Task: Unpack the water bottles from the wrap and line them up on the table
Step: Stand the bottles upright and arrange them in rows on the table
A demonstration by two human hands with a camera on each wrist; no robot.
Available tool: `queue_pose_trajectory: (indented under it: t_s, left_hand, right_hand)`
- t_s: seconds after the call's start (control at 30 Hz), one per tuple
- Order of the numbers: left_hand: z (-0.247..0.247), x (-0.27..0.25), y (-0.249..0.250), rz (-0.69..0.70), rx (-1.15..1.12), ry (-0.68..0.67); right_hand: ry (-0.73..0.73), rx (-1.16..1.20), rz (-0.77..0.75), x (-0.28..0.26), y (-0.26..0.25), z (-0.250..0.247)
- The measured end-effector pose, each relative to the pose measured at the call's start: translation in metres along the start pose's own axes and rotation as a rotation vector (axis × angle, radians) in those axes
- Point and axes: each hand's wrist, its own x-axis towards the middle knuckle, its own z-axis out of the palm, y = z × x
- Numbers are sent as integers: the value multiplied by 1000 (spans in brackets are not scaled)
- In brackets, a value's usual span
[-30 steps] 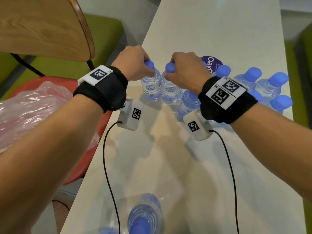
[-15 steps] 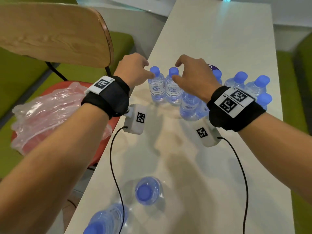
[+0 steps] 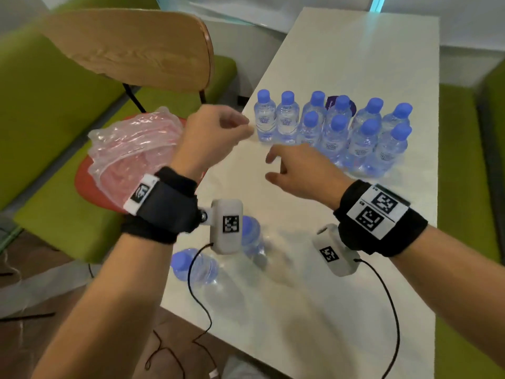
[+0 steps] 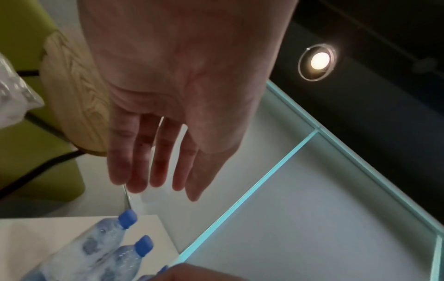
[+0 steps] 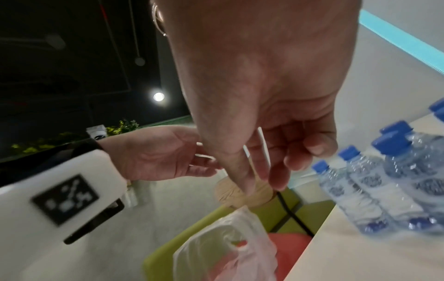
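Head view: both hands empty above the counter (image 3: 341,283).
Left hand (image 3: 210,138) and right hand (image 3: 297,176) hang relaxed, grasping nothing; bottles (image 3: 333,129) stand grouped at 12 o'clock; wrap (image 3: 134,151) lies at 9 o'clock on a chair (image 3: 90,192).
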Motion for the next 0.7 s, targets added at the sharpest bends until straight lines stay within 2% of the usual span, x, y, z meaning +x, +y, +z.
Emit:
queue_pose_trajectory:
  t_s: [0.1,0.2,0.37,0.5,0.6,0.7]
  left_hand:
    - [-6,-47,-25,-2,167,-63]
    - [-17,-89,-51,-55,241,-113]
    - [-29,-145,-83,-201,307,-120]
    - [-29,-161,-98,-310,515,-314]
    - [-25,-156,-101,-307,536,-234]
    - [-23,-145,-97,-306,529,-235]
  right_hand:
    - [-121,-25,-67,-22,-13,22]
    - [-217,-40,-109,-37,-25,44]
    - [-232,-44,-120,-45,-36,67]
    - [-233,-90,-108,-42,-38,76]
    - [-224,-123,-90,-39,-38,80]
    - [-209,-130,-75,-36,-36,80]
